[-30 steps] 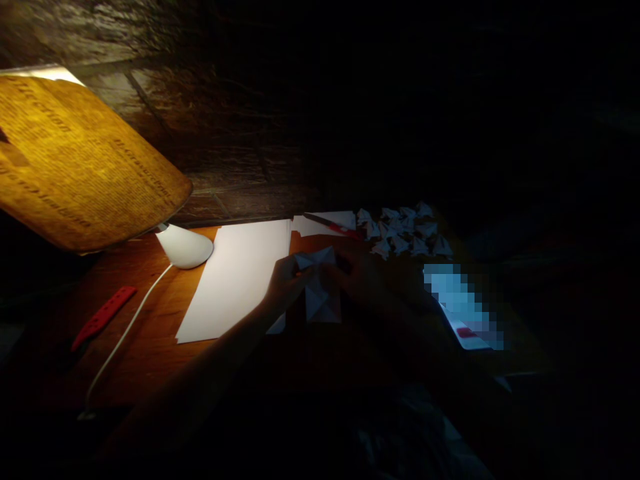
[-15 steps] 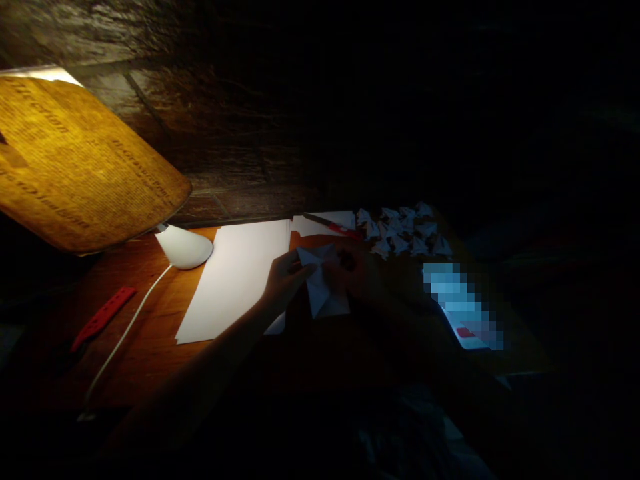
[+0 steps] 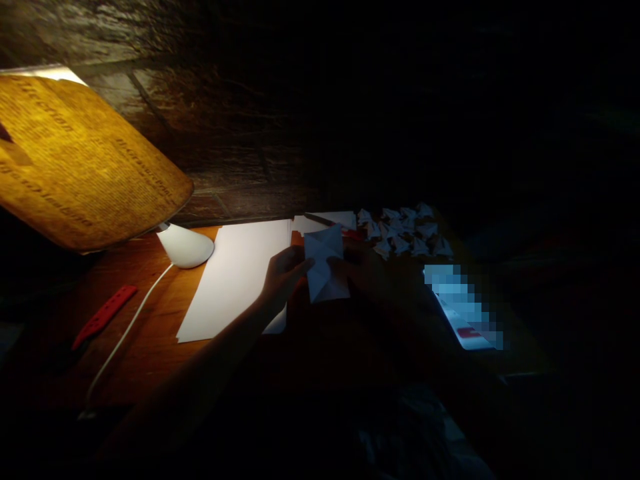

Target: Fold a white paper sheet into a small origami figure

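Note:
A creased rectangular piece of white paper [image 3: 326, 283] is held up above the wooden table between both hands. My left hand [image 3: 287, 270] pinches its left edge, the thumb lying on the near face. On the opposite edge my right hand [image 3: 357, 270] grips it, thumb in front; most of that hand is lost in shadow. Behind the paper lies a knife [image 3: 320, 219] with a red handle, partly covered by the held sheet. Several small folded paper pieces [image 3: 400, 230] sit in rows beyond my right hand.
A stack of white sheets [image 3: 240, 273] lies left of my hands, smaller sheets [image 3: 347, 218] behind. The lit lamp [image 3: 187, 247] stands at the left with its cord [image 3: 125, 337]. A red-handled tool [image 3: 105, 315] lies left, a glowing phone [image 3: 463, 310] right. A stone wall [image 3: 240, 153] rises behind.
The paper has risen slightly and now faces me flatter and squarer, its outline more rectangular. My right thumb has come onto its right edge. Things on the table stay put.

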Motion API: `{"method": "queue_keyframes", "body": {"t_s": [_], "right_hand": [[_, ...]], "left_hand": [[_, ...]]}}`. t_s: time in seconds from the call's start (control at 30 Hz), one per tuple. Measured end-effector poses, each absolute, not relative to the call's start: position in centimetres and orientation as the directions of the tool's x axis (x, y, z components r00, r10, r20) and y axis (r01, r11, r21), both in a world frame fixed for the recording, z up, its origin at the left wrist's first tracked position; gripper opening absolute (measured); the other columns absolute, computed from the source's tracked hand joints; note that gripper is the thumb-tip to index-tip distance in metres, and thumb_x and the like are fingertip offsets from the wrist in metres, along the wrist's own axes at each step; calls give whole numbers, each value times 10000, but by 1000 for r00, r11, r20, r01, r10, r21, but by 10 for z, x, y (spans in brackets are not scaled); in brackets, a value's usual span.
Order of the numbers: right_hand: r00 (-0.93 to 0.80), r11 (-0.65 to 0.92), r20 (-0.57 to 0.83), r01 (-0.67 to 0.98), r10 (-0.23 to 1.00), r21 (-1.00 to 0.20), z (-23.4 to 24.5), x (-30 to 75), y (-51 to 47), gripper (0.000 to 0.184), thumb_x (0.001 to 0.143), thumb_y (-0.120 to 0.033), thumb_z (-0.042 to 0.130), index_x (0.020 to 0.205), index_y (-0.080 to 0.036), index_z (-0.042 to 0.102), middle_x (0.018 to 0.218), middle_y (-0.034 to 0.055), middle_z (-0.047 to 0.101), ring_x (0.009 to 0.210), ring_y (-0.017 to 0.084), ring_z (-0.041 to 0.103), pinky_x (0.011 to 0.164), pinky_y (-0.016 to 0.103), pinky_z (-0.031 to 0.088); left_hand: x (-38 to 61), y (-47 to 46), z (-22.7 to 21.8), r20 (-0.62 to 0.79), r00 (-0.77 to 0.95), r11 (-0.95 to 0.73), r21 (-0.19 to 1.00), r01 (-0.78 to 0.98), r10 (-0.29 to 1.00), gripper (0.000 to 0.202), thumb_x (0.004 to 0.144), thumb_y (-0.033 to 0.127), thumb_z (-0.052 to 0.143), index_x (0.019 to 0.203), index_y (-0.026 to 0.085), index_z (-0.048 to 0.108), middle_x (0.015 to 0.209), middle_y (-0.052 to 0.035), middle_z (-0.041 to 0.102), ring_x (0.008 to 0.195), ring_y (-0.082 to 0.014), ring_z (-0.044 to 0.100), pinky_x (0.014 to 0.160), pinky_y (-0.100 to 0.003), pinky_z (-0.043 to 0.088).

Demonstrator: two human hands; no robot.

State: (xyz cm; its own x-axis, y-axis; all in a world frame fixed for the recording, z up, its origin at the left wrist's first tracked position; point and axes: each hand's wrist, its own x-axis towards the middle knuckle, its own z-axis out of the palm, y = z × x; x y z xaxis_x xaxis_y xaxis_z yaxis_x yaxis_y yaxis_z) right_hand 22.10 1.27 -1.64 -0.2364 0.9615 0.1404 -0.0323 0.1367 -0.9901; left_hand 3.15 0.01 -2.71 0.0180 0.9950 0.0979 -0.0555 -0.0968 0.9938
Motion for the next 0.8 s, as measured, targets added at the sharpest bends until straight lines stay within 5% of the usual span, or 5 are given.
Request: {"method": "queue_keyframes", "body": {"t_s": [0.23, 0.43, 0.6, 0.8], "right_hand": [[-171, 192, 169, 134, 971, -972, -17, 224, 16, 268, 787, -429, 691, 691, -187, 627, 722, 24, 637, 660, 157, 544, 588, 276, 413], [-90, 253, 239, 213, 967, -944, -14, 225, 14, 439, 780, -522, 705, 567, -206, 486, 587, -16, 480, 579, 124, 421, 521, 261, 311], [-103, 233, 216, 192, 971, -953, -11, 226, 11, 327, 789, -464, 691, 623, -198, 600, 595, 2, 592, 560, 138, 510, 518, 254, 365], [-137, 269, 249, 147, 959, -952, -14, 228, 10, 172, 805, -339, 676, 841, -186, 747, 842, 59, 750, 703, 183, 661, 614, 275, 488]], "left_hand": [[29, 0, -21, 182, -9, -181, 980, 79, 983, 261, 782, 368, 782, 683, 164, 653, 637, 7, 599, 588, -108, 544, 519, -215, 425], [29, -1, -18, 229, -68, -208, 950, 234, 971, 207, 778, 345, 761, 686, 173, 691, 562, 15, 598, 531, -114, 556, 459, -211, 383], [29, -2, -20, 224, -61, -207, 954, 216, 973, 145, 784, 279, 715, 834, 153, 767, 555, 4, 654, 467, -113, 565, 452, -224, 426], [27, -2, -20, 261, -64, -239, 942, 236, 963, 170, 736, 196, 713, 880, 161, 796, 797, -57, 776, 680, -165, 706, 528, -230, 509]]}}
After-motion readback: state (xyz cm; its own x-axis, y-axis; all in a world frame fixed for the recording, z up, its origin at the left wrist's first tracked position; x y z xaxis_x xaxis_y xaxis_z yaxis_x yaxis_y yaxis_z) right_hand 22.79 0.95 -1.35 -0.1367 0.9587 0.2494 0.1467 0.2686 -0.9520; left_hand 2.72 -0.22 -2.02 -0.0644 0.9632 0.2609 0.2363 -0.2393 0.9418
